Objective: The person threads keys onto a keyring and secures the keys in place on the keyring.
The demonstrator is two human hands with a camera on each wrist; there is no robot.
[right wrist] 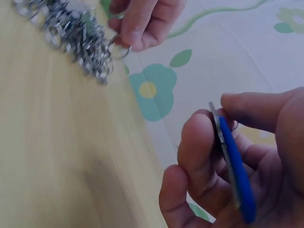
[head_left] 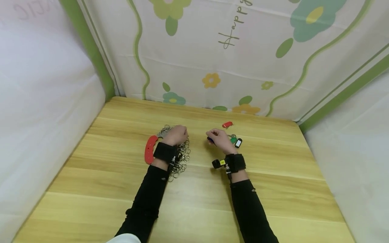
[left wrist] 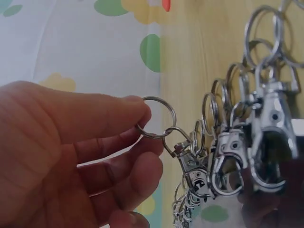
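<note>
My left hand (head_left: pixel 177 135) pinches a split key ring (left wrist: pixel 174 118) between thumb and forefinger, as the left wrist view shows. That ring is linked to a metal swivel clasp (left wrist: pixel 189 164), one in a crowded row of clasps with rings (head_left: pixel 184 157). Beside them, partly under my left wrist, lies a red curved handle (head_left: pixel 149 149) with a grey metal part (head_left: pixel 162 132). My right hand (head_left: pixel 223 140) holds a blue key tag (right wrist: pixel 240 178) edge-on, with a flat grey metal piece, apparently a key, along it. A gap separates the two hands.
On the wooden table (head_left: pixel 200 202) near my right hand are a red key tag (head_left: pixel 227 124), a green key tag (head_left: pixel 233 139) with a key, and a black tag (head_left: pixel 238 143) with a white label. Printed curtains (head_left: pixel 194 50) enclose the back and sides.
</note>
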